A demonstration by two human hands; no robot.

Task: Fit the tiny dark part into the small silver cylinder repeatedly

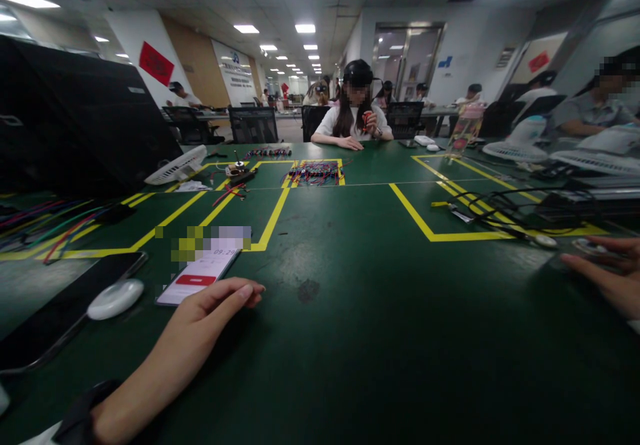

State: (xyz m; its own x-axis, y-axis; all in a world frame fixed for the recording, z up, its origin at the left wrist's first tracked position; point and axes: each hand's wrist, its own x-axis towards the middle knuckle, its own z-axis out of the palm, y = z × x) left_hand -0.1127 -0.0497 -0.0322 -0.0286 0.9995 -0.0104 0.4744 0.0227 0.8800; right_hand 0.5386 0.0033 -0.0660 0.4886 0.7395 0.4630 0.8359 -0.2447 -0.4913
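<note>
My left hand (220, 308) rests low over the green table with its fingers curled and the thumb laid against the index finger. Nothing shows in it. Just beyond it lies a phone (193, 278) with a lit screen that reads 09:29 and has a red button. At the far right edge, my right hand (607, 278) is partly cut off. Its fingers and thumb close around a small round object (590, 247), clear and silvery, whose kind I cannot make out.
On the left lie a dark phone (65, 308) and a white oval case (116, 298). Wire bundles (317, 173), a small motor (235, 169) and black cables (495, 211) lie across the green table (350, 265). A person (355, 115) sits opposite, holding something red.
</note>
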